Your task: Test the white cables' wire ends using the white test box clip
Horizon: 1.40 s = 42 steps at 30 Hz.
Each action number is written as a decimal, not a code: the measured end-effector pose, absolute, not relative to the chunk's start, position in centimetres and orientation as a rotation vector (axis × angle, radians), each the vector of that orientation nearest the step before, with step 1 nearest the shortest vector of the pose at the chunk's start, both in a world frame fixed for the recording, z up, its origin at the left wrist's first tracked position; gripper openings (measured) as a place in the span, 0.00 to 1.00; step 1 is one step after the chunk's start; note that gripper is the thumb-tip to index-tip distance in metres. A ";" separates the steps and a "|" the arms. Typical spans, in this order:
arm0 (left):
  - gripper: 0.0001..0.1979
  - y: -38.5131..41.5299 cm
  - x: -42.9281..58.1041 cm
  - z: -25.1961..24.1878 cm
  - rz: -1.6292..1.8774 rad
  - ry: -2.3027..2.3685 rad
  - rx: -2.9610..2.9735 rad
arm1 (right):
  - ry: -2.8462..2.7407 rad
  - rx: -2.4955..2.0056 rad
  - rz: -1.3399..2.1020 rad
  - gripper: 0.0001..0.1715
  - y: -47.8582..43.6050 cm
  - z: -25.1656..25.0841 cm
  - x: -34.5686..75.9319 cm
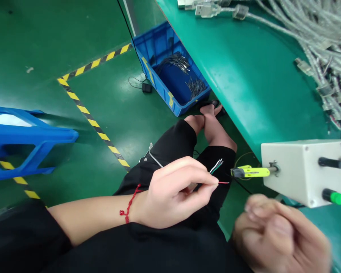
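In the middle of the view, my left hand (184, 191) pinches a thin grey cable (155, 158) near its stripped end. A red wire (224, 182) sticks out from the fingertips, while white, green and dark wires (216, 166) fan out above it. The cable's other part trails behind the hand over my lap. Just right of the wire ends, a yellow-green clip (252, 172) juts from a white box (287, 170) with a black knob and a green button. Below the box, my right hand (281, 235) is closed and blurred, its fingers curled; whatever it may hold is hidden.
A heap of clear-jacketed USB cables (309, 41) lies on the green table (244, 76). On the floor, a blue bin (156, 81) holds cable bundles. At left are a blue plastic stool (39, 136) and yellow-black floor tape (93, 123). A small black adapter (147, 88) lies beside the bin.
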<state>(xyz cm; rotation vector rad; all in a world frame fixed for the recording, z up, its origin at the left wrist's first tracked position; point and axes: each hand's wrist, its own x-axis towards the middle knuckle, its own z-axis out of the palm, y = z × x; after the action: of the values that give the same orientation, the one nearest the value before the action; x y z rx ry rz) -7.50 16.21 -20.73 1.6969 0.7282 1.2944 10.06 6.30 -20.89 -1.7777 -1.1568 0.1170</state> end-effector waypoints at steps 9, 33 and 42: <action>0.09 16.0 -7.7 -20.6 1.273 0.623 1.747 | -0.672 -1.246 1.115 0.07 8.1 -20.0 6.6; 0.10 15.6 -7.8 -21.0 1.266 0.653 1.742 | -0.608 -1.168 1.147 0.05 7.9 -20.6 7.0; 0.11 15.9 -7.5 -21.3 1.280 0.703 1.649 | -0.353 -1.274 1.020 0.18 9.2 -20.0 7.4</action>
<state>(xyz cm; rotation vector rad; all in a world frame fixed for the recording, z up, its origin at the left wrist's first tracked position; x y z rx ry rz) -7.48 15.88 -21.32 1.6491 0.7029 1.2800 7.41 9.19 -19.96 -1.2738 -0.3530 1.0203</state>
